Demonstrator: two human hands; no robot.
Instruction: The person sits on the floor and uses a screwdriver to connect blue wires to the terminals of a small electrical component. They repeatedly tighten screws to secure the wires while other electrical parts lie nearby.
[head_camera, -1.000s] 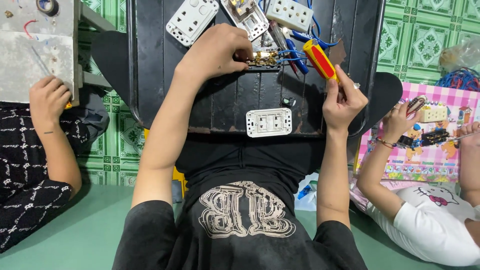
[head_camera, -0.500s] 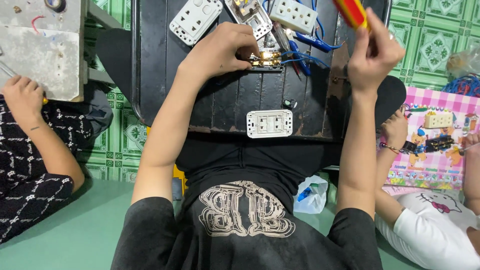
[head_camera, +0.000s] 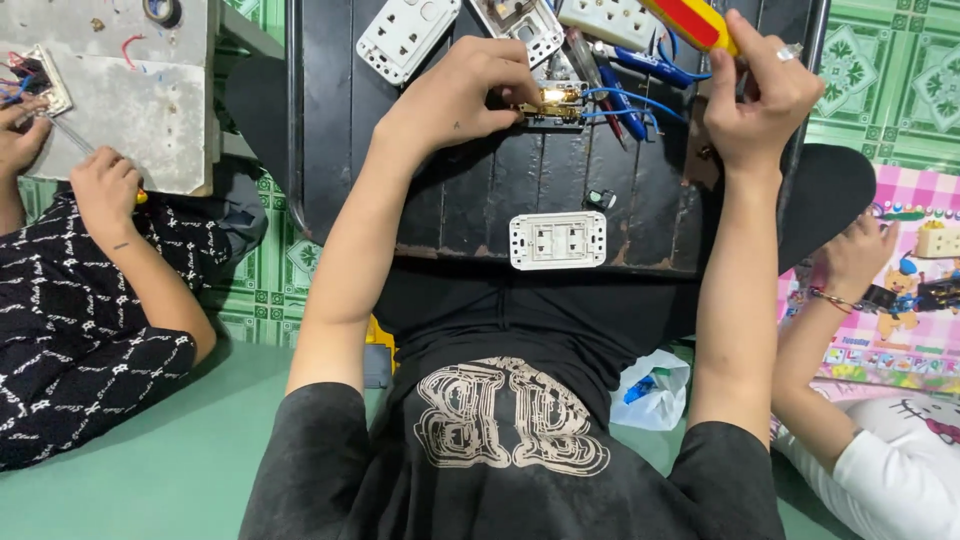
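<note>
While the socket module (head_camera: 548, 103) is pinched by the left hand (head_camera: 462, 92), the screwdriver (head_camera: 692, 22), gripped in the right hand (head_camera: 756, 92), should be lowered squarely onto a terminal

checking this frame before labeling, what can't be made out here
Head view:
- Screwdriver: tip cut off by the top edge; right hand covers the handle's end.
- Switch module: left hand hides its left side; terminals too small.
- Top socket plates: cropped by the top edge.
</note>
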